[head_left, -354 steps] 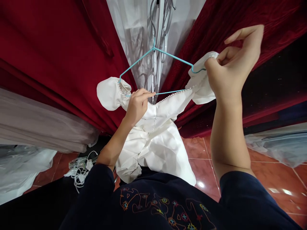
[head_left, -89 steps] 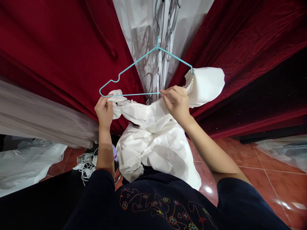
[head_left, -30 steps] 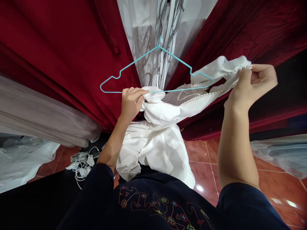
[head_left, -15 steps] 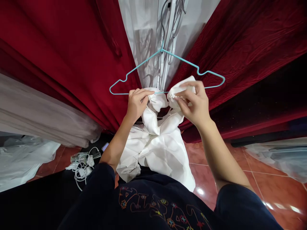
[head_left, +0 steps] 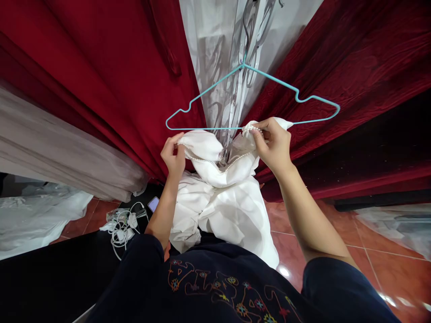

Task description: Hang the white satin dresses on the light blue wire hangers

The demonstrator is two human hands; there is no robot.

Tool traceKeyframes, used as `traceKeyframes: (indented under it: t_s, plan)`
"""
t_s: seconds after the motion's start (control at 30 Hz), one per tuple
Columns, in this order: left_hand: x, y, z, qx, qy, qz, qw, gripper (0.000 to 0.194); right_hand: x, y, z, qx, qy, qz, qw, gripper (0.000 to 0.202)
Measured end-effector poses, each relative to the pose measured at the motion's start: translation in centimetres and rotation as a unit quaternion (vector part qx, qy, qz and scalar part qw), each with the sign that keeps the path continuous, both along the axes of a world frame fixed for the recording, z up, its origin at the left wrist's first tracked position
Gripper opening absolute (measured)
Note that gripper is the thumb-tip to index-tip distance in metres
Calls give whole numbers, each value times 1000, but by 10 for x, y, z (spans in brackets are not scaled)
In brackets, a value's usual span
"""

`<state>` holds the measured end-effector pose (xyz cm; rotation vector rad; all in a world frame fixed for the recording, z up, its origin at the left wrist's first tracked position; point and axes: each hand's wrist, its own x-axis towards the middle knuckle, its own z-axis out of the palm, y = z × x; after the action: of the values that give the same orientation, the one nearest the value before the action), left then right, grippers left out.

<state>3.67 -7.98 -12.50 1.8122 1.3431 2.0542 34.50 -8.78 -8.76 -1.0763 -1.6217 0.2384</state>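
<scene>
A white dress [head_left: 232,197] with a pearl-beaded neckline hangs down in front of me, its skirt reaching my lap. My left hand [head_left: 173,154] is closed on the beaded edge of its left shoulder part, just below the hanger bar. With thumb and fingers, my right hand [head_left: 272,141] pinches the beaded edge on the other side, close to the bar. The light blue hanger [head_left: 215,83] hangs by its hook above both hands. On the right, white cloth lies against or over the bar; how it passes there is partly hidden by my hand.
Red curtain-like cloth [head_left: 101,67] hangs on the left and dark red cloth [head_left: 363,58] on the right. A white metal rack [head_left: 240,98] stands behind the hanger. White cables [head_left: 121,233] and a phone [head_left: 153,204] lie on a black surface [head_left: 60,278]. The floor is red tile [head_left: 397,264].
My left hand has moved left and off the hanger bar, drawing the dress's left side outward. The neckline is spread wider. The hanger appears farther right in view.
</scene>
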Motion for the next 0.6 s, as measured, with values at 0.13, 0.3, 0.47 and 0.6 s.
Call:
traceKeyframes:
  t_s: [0.13, 0.3, 0.47, 0.6]
  plan:
    - [-36, 27, 6, -126, -133, 66, 981, 19, -3, 2, -3, -10, 7, -5, 1000, 42]
    - [-59, 83, 53, -80, -150, 69, 983, 14, -4, -4, 0, -6, 4, -8, 1000, 41]
    - [-41, 117, 90, -85, -66, -89, 990, 36, -4, -9, 6, 0, -13, -20, 1000, 41]
    - [-13, 103, 97, -114, 52, -152, 980, 43, -2, -11, 6, 2, -15, -14, 1000, 38]
